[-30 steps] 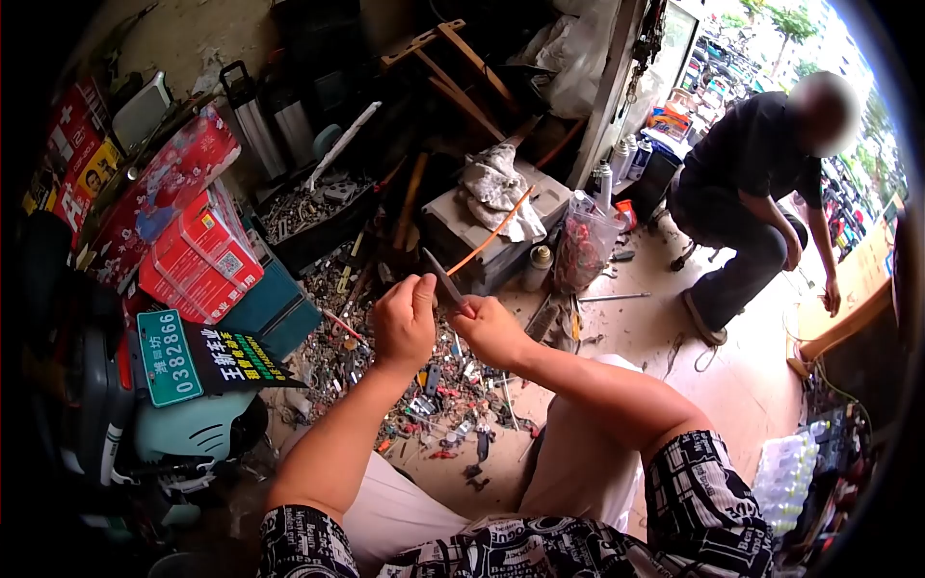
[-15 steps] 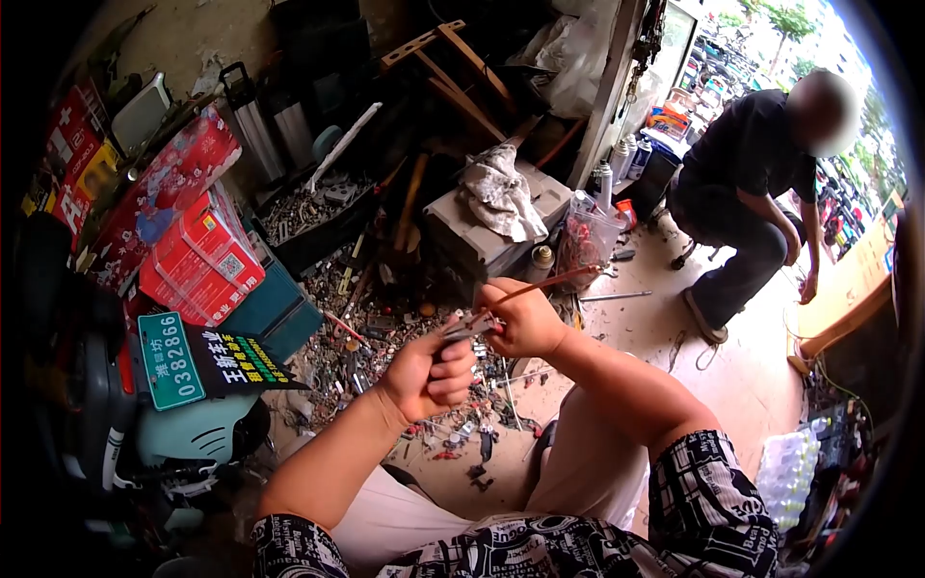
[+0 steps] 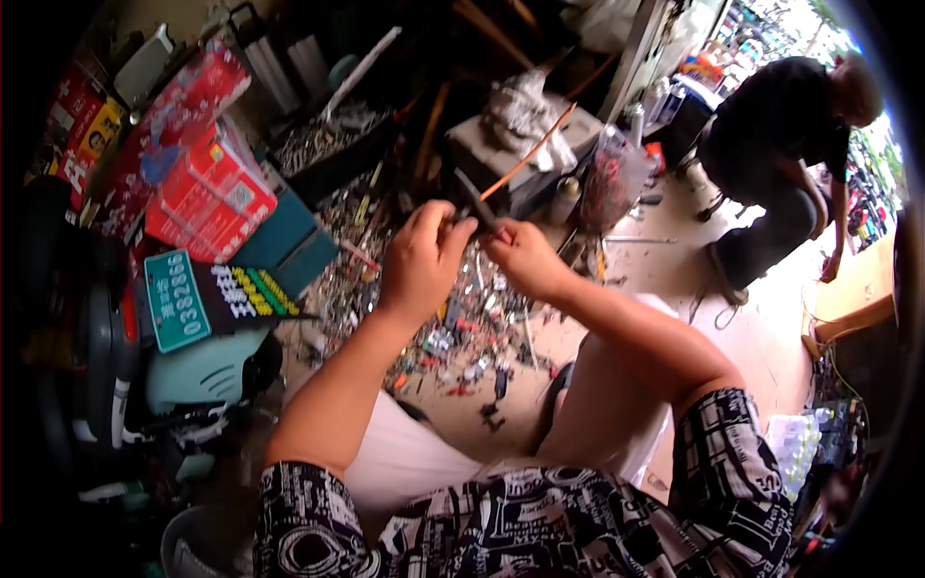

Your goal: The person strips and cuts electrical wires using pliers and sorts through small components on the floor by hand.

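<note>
My left hand (image 3: 424, 255) is raised in front of me, its thumb and fingers closed around the near end of a thin orange-brown strip (image 3: 528, 157). That strip slants up and away to the right; its end in the fingers is hidden. My right hand (image 3: 525, 258) is closed on a dark, narrow metal tool (image 3: 474, 197), perhaps pliers, with a spot of red at the grip. The tool points up and left and crosses close to the strip. Motion blur hides whether they touch. Both hands are above the littered floor.
Small scrap parts (image 3: 453, 332) cover the floor ahead. A grey box (image 3: 472, 144) bears a crumpled cloth (image 3: 525, 111); a spray can (image 3: 565, 199) and plastic bag (image 3: 617, 178) stand beside it. Red cartons (image 3: 217, 197) are left. Another person (image 3: 771, 144) bends at the right.
Both hands have risen in view, the left turning upright. The strip now points more steeply up and right, and the tool points up-left from my right hand. The other person bends lower.
</note>
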Available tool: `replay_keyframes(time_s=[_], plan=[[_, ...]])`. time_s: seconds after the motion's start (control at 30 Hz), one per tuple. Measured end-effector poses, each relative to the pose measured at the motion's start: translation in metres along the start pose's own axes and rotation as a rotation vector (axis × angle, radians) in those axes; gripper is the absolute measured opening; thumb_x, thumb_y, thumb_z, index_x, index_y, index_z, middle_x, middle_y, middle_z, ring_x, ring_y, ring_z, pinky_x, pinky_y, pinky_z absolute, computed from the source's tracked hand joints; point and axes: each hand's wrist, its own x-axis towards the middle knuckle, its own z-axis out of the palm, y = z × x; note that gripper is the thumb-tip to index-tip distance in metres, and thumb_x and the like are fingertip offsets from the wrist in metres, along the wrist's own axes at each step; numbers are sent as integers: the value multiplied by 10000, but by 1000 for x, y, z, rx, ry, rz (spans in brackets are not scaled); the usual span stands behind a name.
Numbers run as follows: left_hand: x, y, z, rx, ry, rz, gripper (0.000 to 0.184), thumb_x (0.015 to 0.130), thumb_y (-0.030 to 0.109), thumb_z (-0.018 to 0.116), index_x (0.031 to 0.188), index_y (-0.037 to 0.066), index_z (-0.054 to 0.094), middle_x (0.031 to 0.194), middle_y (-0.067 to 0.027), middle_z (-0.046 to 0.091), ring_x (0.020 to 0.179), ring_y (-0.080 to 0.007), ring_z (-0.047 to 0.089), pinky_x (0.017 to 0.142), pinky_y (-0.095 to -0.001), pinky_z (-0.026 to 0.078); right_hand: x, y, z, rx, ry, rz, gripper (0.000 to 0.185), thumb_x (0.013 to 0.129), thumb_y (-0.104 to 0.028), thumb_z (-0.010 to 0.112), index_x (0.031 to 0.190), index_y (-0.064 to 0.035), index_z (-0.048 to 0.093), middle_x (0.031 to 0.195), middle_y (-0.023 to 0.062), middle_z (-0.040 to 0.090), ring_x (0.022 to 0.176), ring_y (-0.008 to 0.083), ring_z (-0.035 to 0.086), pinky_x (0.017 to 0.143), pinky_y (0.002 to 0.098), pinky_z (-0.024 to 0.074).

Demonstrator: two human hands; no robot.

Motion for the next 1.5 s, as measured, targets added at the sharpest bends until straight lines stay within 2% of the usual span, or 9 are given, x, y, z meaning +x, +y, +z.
replay_keyframes(time_s=[0.3, 0.5, 0.7, 0.9, 0.97, 1.1, 1.23, 1.4, 1.5], plan=[[8, -12, -1, 177, 49, 222, 197, 914, 206, 585, 828, 30, 561, 758, -150, 600, 668, -373, 575, 557, -420, 456, -9, -9, 8, 378, -195, 182, 245, 874, -140, 484, 651, -111, 385, 547, -37, 361, 453, 84, 337, 408, 263, 258], [3, -8, 5, 69, 23, 84, 295, 954, 225, 517, 738, 26, 539, 625, -149, 553, 563, -360, 541, 507, -412, 409, -10, -4, 9, 48, -96, 96, 222, 851, -199, 495, 739, -7, 503, 600, 64, 509, 567, 147, 481, 549, 343, 416], [5, -14, 11, -590, -140, -541, 440, 990, 364, 448, 685, 54, 509, 495, -3, 435, 433, -126, 415, 437, -269, 307, -9, -7, 8, -22, -28, 51, 188, 837, -174, 505, 762, -3, 488, 612, 104, 527, 580, 190, 514, 583, 360, 440], [8, 1, 1, -1339, -304, -1069, 415, 1009, 404, 363, 690, 145, 420, 463, 58, 314, 341, -73, 258, 369, -226, 211, 0, -1, 2, -176, 85, -38, 164, 797, -150, 547, 757, -14, 465, 664, 188, 548, 598, 326, 536, 606, 405, 451], [4, -8, -2, -1486, -394, -1081, 414, 1013, 390, 334, 680, 154, 403, 463, 65, 298, 343, -73, 260, 370, -226, 196, 5, 4, -8, -352, 147, -368, 112, 797, -64, 550, 755, -19, 457, 601, 109, 451, 540, 207, 421, 537, 339, 402], [-13, -8, -4, -1844, -831, -1138, 395, 1012, 347, 315, 682, 148, 404, 471, 63, 314, 351, -68, 276, 378, -220, 210, 16, 7, -41, -526, 60, -882, 193, 649, -40, 574, 839, -45, 541, 734, 132, 520, 676, 325, 539, 595, 394, 451], [-25, -4, -3, -1866, -951, -1086, 403, 1013, 371, 316, 688, 148, 402, 486, 64, 316, 365, -70, 290, 398, -216, 241, 4, 1, -47, -589, 22, -850, 303, 577, -62, 618, 877, -74, 578, 765, 115, 542, 730, 345, 561, 649, 417, 484], [-18, -6, 3, -1080, -434, -891, 366, 1000, 417, 382, 848, 117, 526, 573, 47, 446, 449, -73, 401, 440, -217, 336, 9, 9, -30, -560, 102, -520, 115, 717, -85, 594, 781, -44, 508, 702, 146, 531, 678, 387, 541, 600, 427, 441], [-10, -6, 9, -593, -207, -490, 326, 1006, 366, 424, 977, 64, 542, 688, 23, 537, 508, -44, 437, 459, -189, 350, 2, -7, -18, -390, 83, -154, 299, 862, -198, 602, 717, -31, 402, 590, 107, 457, 542, 192, 430, 537, 345, 390]])
